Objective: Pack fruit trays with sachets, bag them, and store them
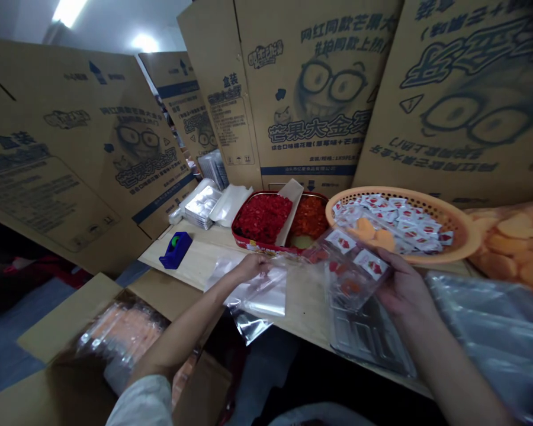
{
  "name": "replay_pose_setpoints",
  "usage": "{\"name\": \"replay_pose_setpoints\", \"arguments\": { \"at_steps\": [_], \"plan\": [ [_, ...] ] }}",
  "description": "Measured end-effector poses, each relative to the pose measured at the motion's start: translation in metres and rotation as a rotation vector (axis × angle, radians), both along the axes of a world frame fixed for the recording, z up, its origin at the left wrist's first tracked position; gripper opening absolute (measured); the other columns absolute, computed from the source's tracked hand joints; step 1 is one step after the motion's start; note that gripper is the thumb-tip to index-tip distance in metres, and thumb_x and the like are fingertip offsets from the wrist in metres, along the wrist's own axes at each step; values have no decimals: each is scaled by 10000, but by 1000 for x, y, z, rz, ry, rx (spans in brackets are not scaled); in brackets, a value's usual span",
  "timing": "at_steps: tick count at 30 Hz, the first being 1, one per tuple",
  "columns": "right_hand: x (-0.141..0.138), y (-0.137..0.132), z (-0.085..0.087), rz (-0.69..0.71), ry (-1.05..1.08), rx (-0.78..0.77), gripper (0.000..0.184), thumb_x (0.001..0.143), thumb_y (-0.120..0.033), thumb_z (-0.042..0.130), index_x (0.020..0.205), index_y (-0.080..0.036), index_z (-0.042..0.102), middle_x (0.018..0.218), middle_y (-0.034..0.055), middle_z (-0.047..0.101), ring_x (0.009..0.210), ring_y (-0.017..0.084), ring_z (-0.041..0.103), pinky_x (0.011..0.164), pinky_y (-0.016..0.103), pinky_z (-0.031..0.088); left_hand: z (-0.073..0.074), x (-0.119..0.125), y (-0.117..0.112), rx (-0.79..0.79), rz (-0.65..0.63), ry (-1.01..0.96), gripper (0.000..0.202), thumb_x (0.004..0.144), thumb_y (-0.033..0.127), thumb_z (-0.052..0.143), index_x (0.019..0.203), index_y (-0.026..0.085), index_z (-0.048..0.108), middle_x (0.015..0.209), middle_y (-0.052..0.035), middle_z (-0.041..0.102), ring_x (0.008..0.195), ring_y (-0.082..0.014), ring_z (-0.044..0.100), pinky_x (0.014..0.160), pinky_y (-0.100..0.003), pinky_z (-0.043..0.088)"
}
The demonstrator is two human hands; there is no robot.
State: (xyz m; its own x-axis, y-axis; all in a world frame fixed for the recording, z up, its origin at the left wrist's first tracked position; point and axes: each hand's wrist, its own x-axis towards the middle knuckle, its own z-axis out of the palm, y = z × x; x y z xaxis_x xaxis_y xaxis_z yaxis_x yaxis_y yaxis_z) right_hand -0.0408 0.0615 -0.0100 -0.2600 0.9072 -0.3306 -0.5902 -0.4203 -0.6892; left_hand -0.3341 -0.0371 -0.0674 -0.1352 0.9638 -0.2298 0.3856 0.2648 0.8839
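Note:
My left hand rests on a pile of clear plastic bags at the near edge of the wooden table, with its fingers closed on the top bag. My right hand holds up a clear plastic tray filled with red and orange sweets and small white sachets. That tray hangs just in front of an orange basket. A stack of empty clear trays lies on the table below my right hand.
The orange basket holds several white sachets and orange pieces. A red tin holds red and orange sweets. A blue tape dispenser sits at the table's left end. Tall cardboard boxes wall the back. An open carton of packed bags stands lower left.

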Motion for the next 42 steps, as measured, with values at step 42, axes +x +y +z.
{"name": "replay_pose_setpoints", "arguments": {
  "at_steps": [42],
  "plan": [
    [-42,5,23,-210,314,-43,248,831,-84,433,877,-107,676,773,46,713,684,131,663,633,225,559,56,48,-67,-185,221,-609,395,578,406,807,727,112,590,776,-91,695,768,-178,669,710,-270,490]
  ]
}}
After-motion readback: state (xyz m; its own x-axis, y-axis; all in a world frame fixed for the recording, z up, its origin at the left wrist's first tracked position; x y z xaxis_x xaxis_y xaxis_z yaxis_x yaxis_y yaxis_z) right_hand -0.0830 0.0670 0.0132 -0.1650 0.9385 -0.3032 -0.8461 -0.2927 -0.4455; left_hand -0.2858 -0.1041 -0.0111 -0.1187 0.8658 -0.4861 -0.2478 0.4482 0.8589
